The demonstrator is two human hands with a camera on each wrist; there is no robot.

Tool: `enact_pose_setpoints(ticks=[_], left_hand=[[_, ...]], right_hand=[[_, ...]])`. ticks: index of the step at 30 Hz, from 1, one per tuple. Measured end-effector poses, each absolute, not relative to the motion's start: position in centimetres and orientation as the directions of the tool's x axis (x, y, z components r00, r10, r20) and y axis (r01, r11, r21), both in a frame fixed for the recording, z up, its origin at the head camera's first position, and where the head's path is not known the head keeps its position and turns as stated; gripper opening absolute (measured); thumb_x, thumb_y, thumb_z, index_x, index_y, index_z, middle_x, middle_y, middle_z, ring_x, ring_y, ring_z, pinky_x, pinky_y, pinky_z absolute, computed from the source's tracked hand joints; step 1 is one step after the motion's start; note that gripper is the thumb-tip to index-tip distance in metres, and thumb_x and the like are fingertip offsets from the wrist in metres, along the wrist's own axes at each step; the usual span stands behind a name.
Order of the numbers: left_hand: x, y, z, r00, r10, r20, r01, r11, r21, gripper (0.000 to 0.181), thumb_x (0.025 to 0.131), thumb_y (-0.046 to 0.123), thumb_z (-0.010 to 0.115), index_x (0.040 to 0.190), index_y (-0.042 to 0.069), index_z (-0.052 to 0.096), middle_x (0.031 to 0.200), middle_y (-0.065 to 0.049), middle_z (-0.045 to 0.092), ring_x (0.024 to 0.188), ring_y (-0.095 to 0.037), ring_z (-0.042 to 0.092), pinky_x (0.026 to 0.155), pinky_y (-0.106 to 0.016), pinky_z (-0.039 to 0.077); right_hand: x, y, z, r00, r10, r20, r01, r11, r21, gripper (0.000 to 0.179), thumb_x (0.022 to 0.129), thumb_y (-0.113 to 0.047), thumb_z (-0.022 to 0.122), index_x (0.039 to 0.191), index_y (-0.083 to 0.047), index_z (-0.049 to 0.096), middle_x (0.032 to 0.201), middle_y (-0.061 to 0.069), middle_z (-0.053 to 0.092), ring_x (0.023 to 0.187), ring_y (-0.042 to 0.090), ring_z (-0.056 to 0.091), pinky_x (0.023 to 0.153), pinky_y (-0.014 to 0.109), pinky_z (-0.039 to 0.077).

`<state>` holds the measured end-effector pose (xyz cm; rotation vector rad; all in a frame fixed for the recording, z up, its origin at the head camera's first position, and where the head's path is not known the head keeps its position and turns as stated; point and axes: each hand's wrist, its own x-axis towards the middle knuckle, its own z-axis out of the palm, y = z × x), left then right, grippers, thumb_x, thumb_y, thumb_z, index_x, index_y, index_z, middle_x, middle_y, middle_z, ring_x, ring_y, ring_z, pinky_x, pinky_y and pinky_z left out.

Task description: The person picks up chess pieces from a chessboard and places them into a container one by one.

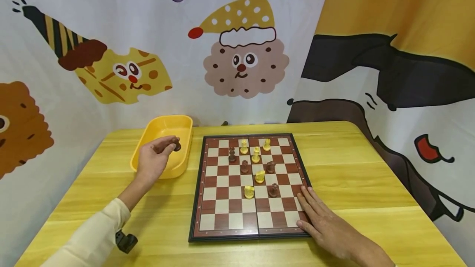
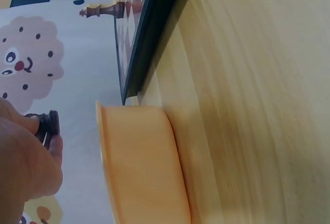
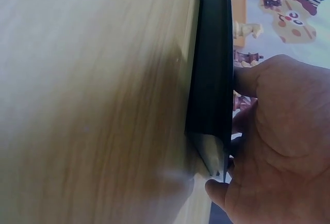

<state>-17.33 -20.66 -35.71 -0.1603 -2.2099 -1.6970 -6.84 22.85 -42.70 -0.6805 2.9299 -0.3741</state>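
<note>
In the head view my left hand [image 1: 154,158] is over the yellow plastic bin [image 1: 190,145], pinching a dark brown chess piece [image 1: 177,146] between thumb and fingers. The round base of that dark chess piece [image 2: 53,123] shows in the left wrist view; the fingers cover its top, so I cannot tell which piece it is. My right hand [image 1: 326,223] rests with straight fingers on the near right edge of the chessboard [image 1: 222,234]. Several cream pieces, including a knight [image 1: 249,192], and several brown ones, including a tall piece [image 1: 231,154], stand on the board.
The yellow wood-grain table [image 1: 159,217] carries both board and bin, the bin left of the board. A cartoon-printed curtain [image 1: 148,19] hangs right behind the table's far edge. On my left sleeve [image 1: 89,234] sits a small black wrist camera [image 1: 126,241].
</note>
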Motion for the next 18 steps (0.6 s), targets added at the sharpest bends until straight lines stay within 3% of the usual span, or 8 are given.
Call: enact_pose_setpoints(ticks=[6, 11, 18], left_hand=[[-18.2, -22.0, -36.8, -0.917, -0.214, 0.335, 0.26, 0.317, 0.912, 0.022, 0.085, 0.002, 0.062, 0.107, -0.003, 0.065, 0.1, -0.018, 0.064, 0.087, -0.024, 0.064, 0.074, -0.02, 0.05], [-17.8, -21.8, -36.0, -0.911, -0.243, 0.334, 0.257, 0.302, 0.918, 0.023, 0.086, 0.0, 0.06, 0.108, -0.007, 0.063, 0.102, -0.022, 0.063, 0.089, -0.028, 0.063, 0.072, -0.017, 0.049], [-16.8, -21.0, -35.0, -0.931, -0.186, 0.315, 0.244, 0.326, 0.913, 0.043, 0.091, 0.008, 0.05, 0.132, 0.0, 0.043, 0.132, -0.01, 0.046, 0.123, -0.022, 0.039, 0.096, -0.028, 0.036]], right_hand=[[-6.9, 22.7, -42.6, -0.895, -0.443, -0.057, -0.419, 0.877, -0.235, 0.064, 0.095, -0.049, 0.032, 0.145, -0.01, 0.018, 0.151, 0.006, 0.003, 0.135, 0.026, 0.001, 0.103, 0.046, 0.023], [-6.8, 22.8, -42.7, -0.893, -0.449, -0.037, -0.431, 0.875, -0.22, 0.064, 0.096, -0.047, 0.034, 0.145, -0.01, 0.018, 0.151, 0.006, 0.004, 0.135, 0.025, 0.002, 0.103, 0.046, 0.024], [-6.6, 22.8, -43.0, -0.892, -0.452, -0.014, -0.438, 0.872, -0.219, 0.064, 0.095, -0.047, 0.035, 0.145, -0.011, 0.018, 0.151, 0.005, 0.005, 0.135, 0.025, 0.004, 0.102, 0.045, 0.026]])
